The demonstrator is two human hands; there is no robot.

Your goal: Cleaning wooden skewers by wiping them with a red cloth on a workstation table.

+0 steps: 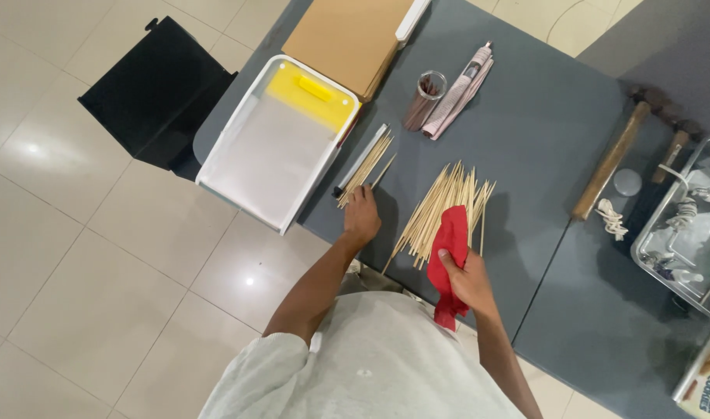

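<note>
The left hand point(361, 217) lies knuckles-up on the grey counter point(541, 132), its fingertips at the near end of a small bundle of sticks point(366, 167) that runs off toward one o'clock. Whether that grip is pinching a stick or only resting on them cannot be told, since the fingers are curled under and hidden.

The right hand point(465, 279) is closed around a red cloth point(450, 256), thumb on top; the cloth sticks up from the fist at twelve o'clock and hangs below it past the counter edge at six. The upper end of the cloth lies on a large fan of sticks point(448, 206), which spreads from a narrow point at about seven o'clock to a wide end at one (pale wood, thin as skewers).

At eleven o'clock from the left hand sits a white tray point(242, 159) with a yellow handle part point(312, 93) at its far end, overhanging the counter edge. Beyond it lies a brown board point(347, 35). At twelve o'clock from the fan stand a clear cup point(426, 97) of dark sticks and a rolled paper point(460, 89). At three o'clock lies a hammer point(613, 155), and past it a clear bin point(681, 225) of odds and ends. A black box point(157, 89) stands on the tiled floor at ten o'clock.
</note>
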